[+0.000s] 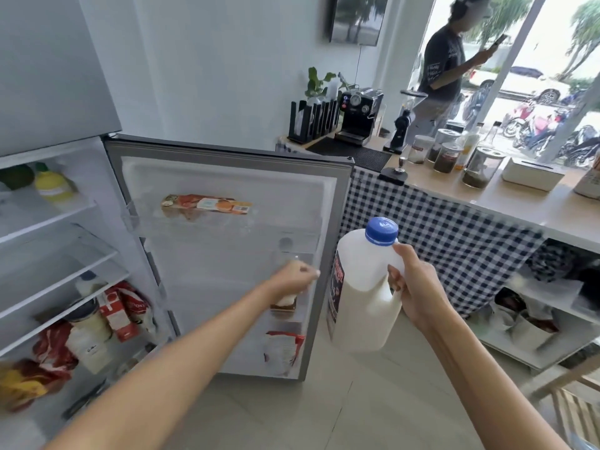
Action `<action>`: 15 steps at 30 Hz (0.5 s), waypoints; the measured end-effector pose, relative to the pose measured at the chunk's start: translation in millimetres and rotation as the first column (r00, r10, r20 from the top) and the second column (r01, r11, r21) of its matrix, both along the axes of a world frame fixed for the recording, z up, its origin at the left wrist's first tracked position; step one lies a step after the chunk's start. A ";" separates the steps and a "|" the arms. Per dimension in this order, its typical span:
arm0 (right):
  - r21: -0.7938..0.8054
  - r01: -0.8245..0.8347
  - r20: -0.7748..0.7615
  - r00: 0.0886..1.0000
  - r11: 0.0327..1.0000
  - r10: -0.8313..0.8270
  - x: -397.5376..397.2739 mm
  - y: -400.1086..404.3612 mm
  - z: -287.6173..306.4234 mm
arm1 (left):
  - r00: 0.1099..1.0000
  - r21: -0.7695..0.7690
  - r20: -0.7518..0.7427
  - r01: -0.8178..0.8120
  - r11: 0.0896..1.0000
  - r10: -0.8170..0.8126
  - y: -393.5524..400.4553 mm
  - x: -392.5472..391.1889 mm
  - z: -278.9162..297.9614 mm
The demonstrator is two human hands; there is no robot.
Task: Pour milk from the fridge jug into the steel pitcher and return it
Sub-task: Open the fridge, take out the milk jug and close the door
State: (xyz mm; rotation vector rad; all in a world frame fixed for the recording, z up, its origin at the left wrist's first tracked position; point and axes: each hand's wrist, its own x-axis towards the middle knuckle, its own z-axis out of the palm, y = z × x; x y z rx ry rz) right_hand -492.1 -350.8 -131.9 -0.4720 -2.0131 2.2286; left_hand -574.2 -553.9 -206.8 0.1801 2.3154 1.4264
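A white plastic milk jug [360, 297] with a blue cap and a dark label hangs upright in the air, to the right of the open fridge door [233, 254]. My right hand [415, 287] is wrapped around the jug's handle. The jug is about two thirds full of milk. My left hand [292, 277] reaches to the inner side of the fridge door near a door shelf; its fingers are curled and it carries nothing I can make out. No steel pitcher shows in this view.
The fridge interior [65, 271] at left holds jars, cartons and bags. A counter [487, 196] with a checked cloth carries an espresso machine [357, 115], jars and a white box. A person [444, 66] stands by the window. A wooden chair [571, 410] sits low right.
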 end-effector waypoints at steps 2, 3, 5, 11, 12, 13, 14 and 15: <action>-0.003 0.010 0.013 1.000 1.000 -0.010 -4.2 9.9 -5.6 | 0.978 -0.049 -0.207 -0.042 0.998 0.031 6.1 -23.6 37.6; -0.002 0.015 0.021 1.000 1.000 -0.015 -5.9 13.8 -8.5 | 0.950 -0.068 -0.306 -0.094 0.993 0.069 9.8 -35.8 57.5; -0.006 0.025 0.036 0.999 1.000 -0.025 -9.2 20.5 -14.5 | 0.865 -0.121 -0.492 -0.174 0.977 0.094 17.5 -58.1 93.5; 0.009 0.045 0.066 0.997 0.999 -0.046 -16.0 33.2 -22.5 | 0.723 -0.442 -0.677 -0.249 0.862 -0.139 25.3 -115.6 140.4; 0.007 0.048 0.071 0.996 0.999 -0.049 -16.5 34.9 -23.6 | 0.732 -0.526 -0.654 -0.258 0.811 -0.191 24.5 -123.3 140.2; 0.003 0.049 0.075 0.996 0.999 -0.049 -16.7 36.0 -24.0 | 0.748 -0.592 -0.625 -0.267 0.761 -0.223 22.9 -129.9 138.9; 0.000 0.049 0.077 0.996 0.999 -0.049 -16.7 37.1 -24.3 | 0.766 -0.638 -0.597 -0.273 0.720 -0.238 20.7 -135.3 136.9; -0.003 0.050 0.079 0.996 0.999 -0.050 -16.7 37.9 -24.8 | 0.776 -0.673 -0.579 -0.281 0.684 -0.250 17.9 -139.5 134.5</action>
